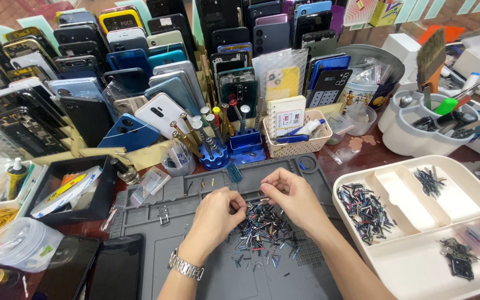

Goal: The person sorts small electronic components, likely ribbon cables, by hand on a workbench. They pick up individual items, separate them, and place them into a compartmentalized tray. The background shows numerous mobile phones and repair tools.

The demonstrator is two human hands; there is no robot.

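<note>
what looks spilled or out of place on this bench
A loose heap of small metal parts lies scattered on the grey work mat between the left hand and right hand, not in the white divided tray.

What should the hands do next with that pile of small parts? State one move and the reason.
Probably carry the piece pinched at the right hand over to the divided tray: the left hand rests on the loose pile on the grey mat, and similar pieces already fill tray compartments.

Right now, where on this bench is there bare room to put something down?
The middle compartment of the white tray is bare, and so is the grey mat below the pile of small parts. Behind the left hand and right hand it is crowded.
</note>
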